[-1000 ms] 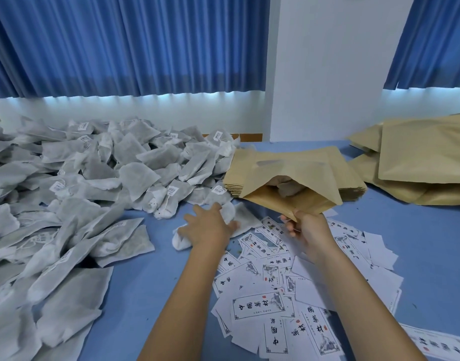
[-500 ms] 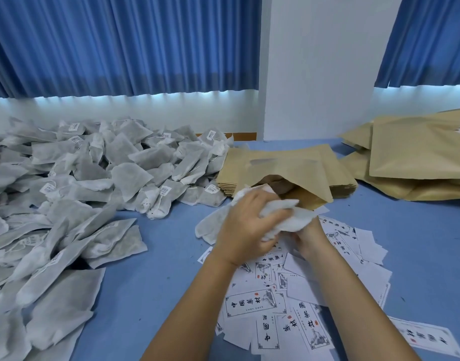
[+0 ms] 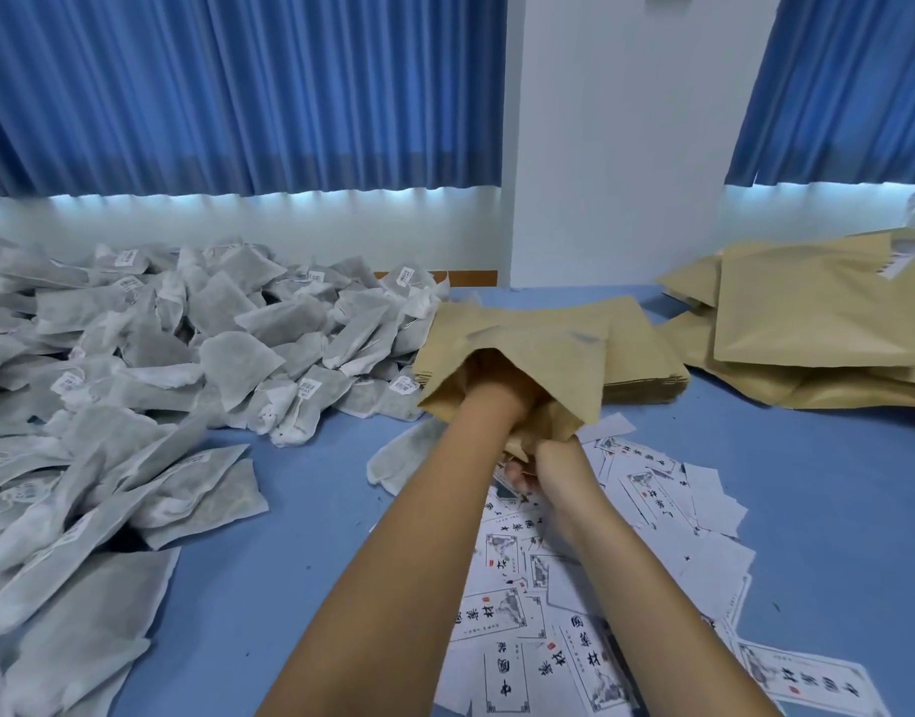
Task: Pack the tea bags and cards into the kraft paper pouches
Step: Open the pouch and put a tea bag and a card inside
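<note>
An open kraft pouch (image 3: 548,349) is held up over the blue table (image 3: 300,535). My left hand (image 3: 489,380) is pushed into its mouth up to the wrist, so its fingers and whatever they hold are hidden. My right hand (image 3: 553,458) grips the pouch's lower edge from underneath. A big heap of white tea bags (image 3: 186,344) covers the left side, and one loose tea bag (image 3: 408,452) lies by my left forearm. Printed cards (image 3: 507,613) are scattered below my arms.
A flat stack of kraft pouches (image 3: 646,354) lies just behind the held pouch. Larger kraft pouches (image 3: 807,313) are piled at the far right. Blue curtains and a white wall close off the back of the table.
My left hand picked up tea bags from the table, carried them right to the pouch mouth and has gone inside the pouch. My right hand kept holding the pouch.
</note>
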The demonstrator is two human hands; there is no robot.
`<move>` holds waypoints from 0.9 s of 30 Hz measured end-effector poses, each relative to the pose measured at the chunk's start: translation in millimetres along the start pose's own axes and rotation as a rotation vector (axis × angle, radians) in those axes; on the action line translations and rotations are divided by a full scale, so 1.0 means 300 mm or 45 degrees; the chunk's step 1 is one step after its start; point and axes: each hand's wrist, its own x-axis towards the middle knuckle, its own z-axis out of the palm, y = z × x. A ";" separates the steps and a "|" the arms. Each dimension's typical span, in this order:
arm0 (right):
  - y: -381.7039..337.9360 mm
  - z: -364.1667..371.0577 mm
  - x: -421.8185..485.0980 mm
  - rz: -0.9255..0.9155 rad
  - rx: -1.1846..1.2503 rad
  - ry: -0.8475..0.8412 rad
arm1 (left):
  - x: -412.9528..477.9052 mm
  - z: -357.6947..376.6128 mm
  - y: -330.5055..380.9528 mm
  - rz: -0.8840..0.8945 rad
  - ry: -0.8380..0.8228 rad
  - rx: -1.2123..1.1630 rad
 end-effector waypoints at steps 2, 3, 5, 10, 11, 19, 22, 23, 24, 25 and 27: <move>-0.006 -0.028 0.022 0.081 0.191 0.080 | -0.032 0.006 0.033 0.184 -0.043 -0.040; -0.010 -0.045 0.034 0.086 0.276 0.136 | -0.060 0.014 0.045 0.217 -0.034 -0.075; -0.016 -0.074 0.055 0.069 0.361 0.187 | -0.130 0.032 0.044 0.234 0.156 -0.186; -0.017 -0.119 0.082 0.102 0.359 0.179 | -0.293 0.033 -0.081 0.158 0.630 -0.525; -0.014 -0.122 0.084 0.102 0.361 0.186 | -0.306 0.040 -0.107 0.139 0.561 -0.521; -0.003 -0.125 0.082 0.135 0.438 0.229 | -0.257 0.117 -0.228 -0.223 0.121 -0.335; -0.008 -0.130 0.079 0.133 0.456 0.221 | -0.254 0.118 -0.292 -0.402 0.299 0.033; -0.008 -0.130 0.079 0.137 0.459 0.220 | -0.253 0.112 -0.303 -0.412 0.350 -0.001; -0.009 -0.128 0.078 0.141 0.457 0.216 | -0.250 0.110 -0.306 -0.366 0.368 -0.097; -0.008 -0.126 0.078 0.144 0.449 0.213 | -0.246 0.108 -0.299 -0.271 0.342 -0.200; -0.008 -0.123 0.078 0.149 0.430 0.209 | -0.245 0.120 -0.257 -0.106 0.121 -0.230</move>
